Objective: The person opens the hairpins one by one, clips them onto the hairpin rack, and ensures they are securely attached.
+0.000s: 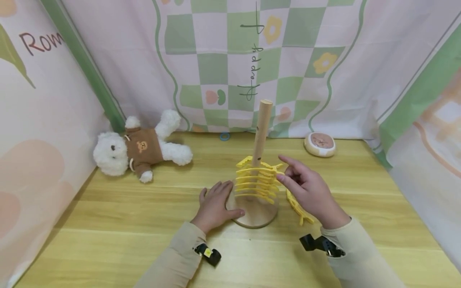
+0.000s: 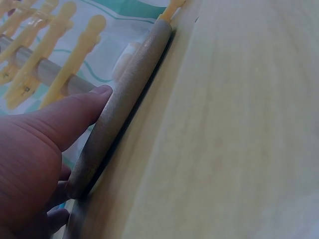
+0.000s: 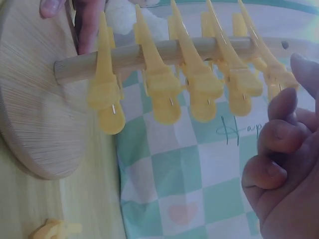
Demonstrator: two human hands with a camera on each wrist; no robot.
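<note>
A wooden stand (image 1: 256, 216) with a round base and an upright post (image 1: 262, 128) is on the table. Several yellow clips (image 1: 255, 182), seemingly hair clips, are stacked along the post, one above another. My left hand (image 1: 214, 206) holds the base's left edge, thumb on top and fingers around the rim (image 2: 124, 94). At the right end of the topmost clip, my right hand (image 1: 307, 190) has its thumb tip against the clip's end, with the index finger raised clear. Its other fingers (image 3: 279, 134) are loosely bent. Another yellow clip (image 1: 297, 208) lies on the table, partly under the right hand.
To the left, a white plush bear (image 1: 144, 148) in a brown top lies on its side. A small blue ring (image 1: 225, 137) is by the back curtain (image 1: 209, 68). A round white-and-pink device (image 1: 320, 144) sits at the back right.
</note>
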